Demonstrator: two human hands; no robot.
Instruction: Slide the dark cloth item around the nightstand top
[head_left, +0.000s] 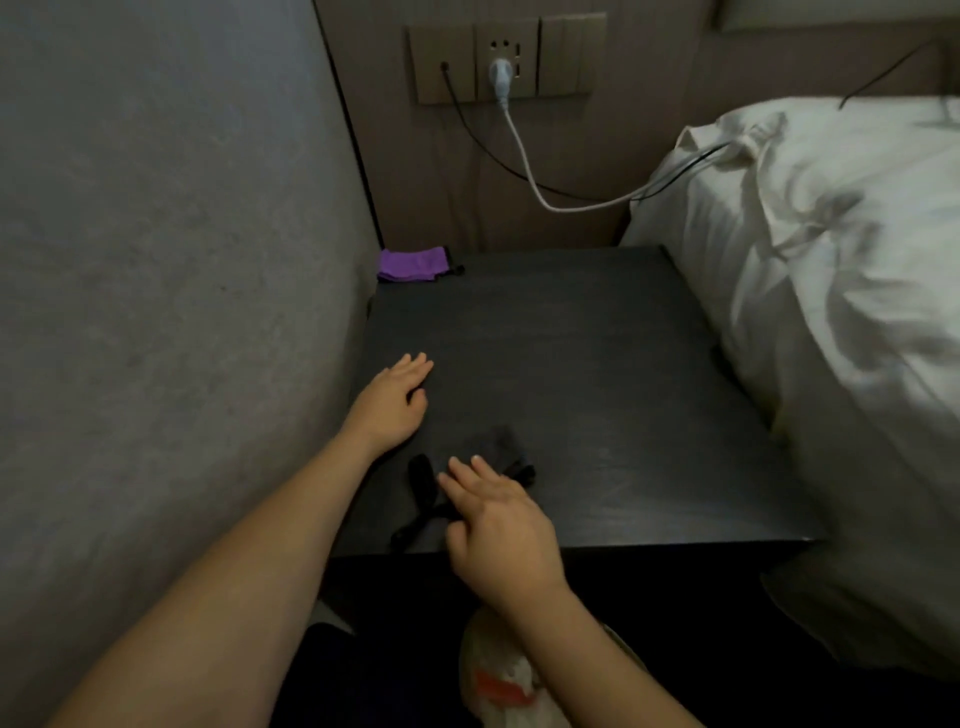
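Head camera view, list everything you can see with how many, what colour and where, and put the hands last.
dark wooden bedside table: one, black-brown, centre, between wall and bed
small black fabric items: a loose bunch, count unclear, near the table's front edge
folded purple cloth: one, purple, table's far left corner
wall socket panel: one, tan, on the wall above the table
white plug and cable: one, white, runs from the socket to the bed
thin black cable: one, black, from the panel towards the bed
rumpled white duvet: one, white, on the right
left hand: one, flat on the table
right hand: one, straight fingers on the black fabric
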